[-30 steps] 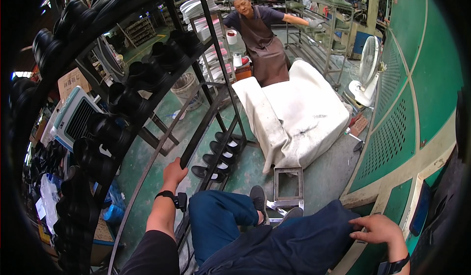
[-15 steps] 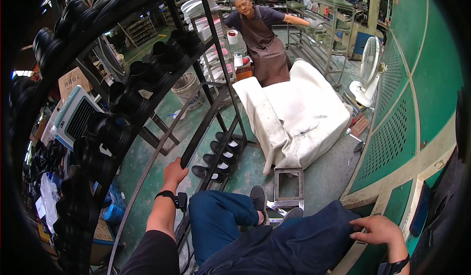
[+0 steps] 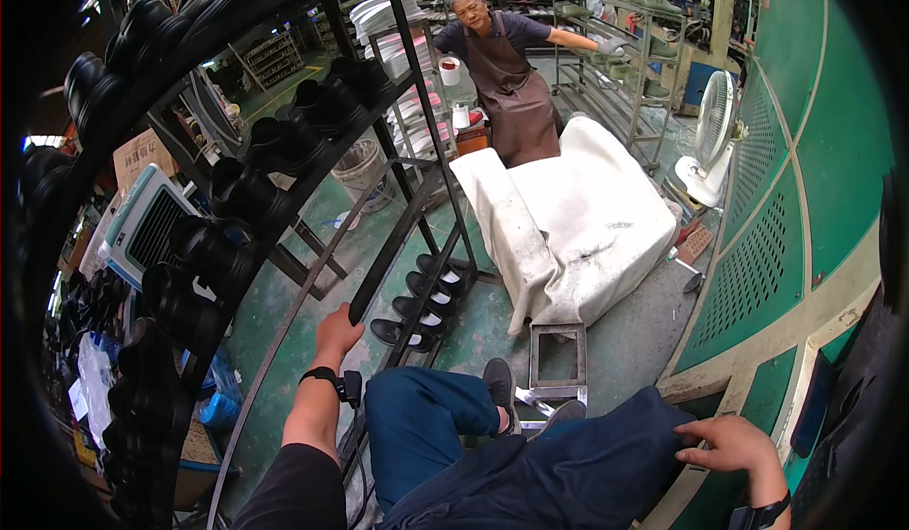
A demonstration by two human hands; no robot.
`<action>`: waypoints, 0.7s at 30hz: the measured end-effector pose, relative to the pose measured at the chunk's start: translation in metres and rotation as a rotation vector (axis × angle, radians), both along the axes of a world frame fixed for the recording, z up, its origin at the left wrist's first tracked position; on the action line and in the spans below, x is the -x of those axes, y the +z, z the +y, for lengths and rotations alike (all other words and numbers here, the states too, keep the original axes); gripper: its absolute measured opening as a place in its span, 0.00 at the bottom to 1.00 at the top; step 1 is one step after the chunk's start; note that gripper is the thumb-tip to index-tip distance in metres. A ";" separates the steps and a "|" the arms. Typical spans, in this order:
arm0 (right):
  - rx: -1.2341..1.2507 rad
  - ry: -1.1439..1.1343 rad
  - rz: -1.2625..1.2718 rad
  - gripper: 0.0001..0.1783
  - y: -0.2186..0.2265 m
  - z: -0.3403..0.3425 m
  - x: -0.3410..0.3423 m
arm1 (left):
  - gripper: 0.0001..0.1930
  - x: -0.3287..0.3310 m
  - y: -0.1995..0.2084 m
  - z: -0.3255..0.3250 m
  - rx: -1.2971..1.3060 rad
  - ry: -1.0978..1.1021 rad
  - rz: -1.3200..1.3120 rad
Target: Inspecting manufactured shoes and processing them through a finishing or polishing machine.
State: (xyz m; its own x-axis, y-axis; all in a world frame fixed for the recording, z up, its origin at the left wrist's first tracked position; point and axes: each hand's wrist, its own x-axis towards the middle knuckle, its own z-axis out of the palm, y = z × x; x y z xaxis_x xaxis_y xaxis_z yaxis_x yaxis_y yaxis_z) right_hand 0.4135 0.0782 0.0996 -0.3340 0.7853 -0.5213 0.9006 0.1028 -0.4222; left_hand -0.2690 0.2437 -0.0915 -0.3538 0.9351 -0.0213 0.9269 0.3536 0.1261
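My left hand (image 3: 337,331) grips a black bar of a tall metal rack (image 3: 407,210) that carries rows of black shoes (image 3: 248,194) on its shelves. Several more black shoes (image 3: 423,301) lie on the rack's lowest shelf, just past my hand. My right hand (image 3: 727,443) rests flat on my right thigh, on dark blue trousers (image 3: 568,464), and holds nothing. My left leg is raised, with the foot (image 3: 498,388) set by a small metal frame (image 3: 557,364).
A bulky object under a white cloth (image 3: 578,222) stands ahead on the green floor. Behind it a person in a brown apron (image 3: 507,76) reaches toward shelving. A white fan (image 3: 710,142) stands by a green perforated wall (image 3: 786,199). A white bucket (image 3: 362,166) sits behind the rack.
The person in the apron has shifted slightly behind the covered object. My hands keep their places.
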 end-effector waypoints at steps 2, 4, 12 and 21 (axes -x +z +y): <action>0.003 0.003 -0.001 0.30 0.000 0.000 0.000 | 0.24 -0.001 0.001 0.000 0.019 0.012 0.015; -0.001 0.017 -0.022 0.30 -0.001 0.000 0.000 | 0.24 -0.002 0.002 0.000 0.011 0.006 0.006; 0.000 0.007 0.012 0.30 -0.005 -0.001 -0.004 | 0.24 0.002 0.000 0.000 0.010 -0.005 0.010; 0.063 0.002 -0.032 0.33 0.009 0.001 0.002 | 0.25 0.003 0.000 -0.001 0.017 -0.007 0.035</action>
State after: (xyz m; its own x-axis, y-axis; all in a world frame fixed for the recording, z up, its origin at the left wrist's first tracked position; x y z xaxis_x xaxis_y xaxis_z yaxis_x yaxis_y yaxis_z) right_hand 0.4110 0.0790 0.1086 -0.3179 0.7500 -0.5800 0.9135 0.0786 -0.3991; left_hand -0.2719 0.2429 -0.0915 -0.3478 0.9372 -0.0253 0.9332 0.3487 0.0875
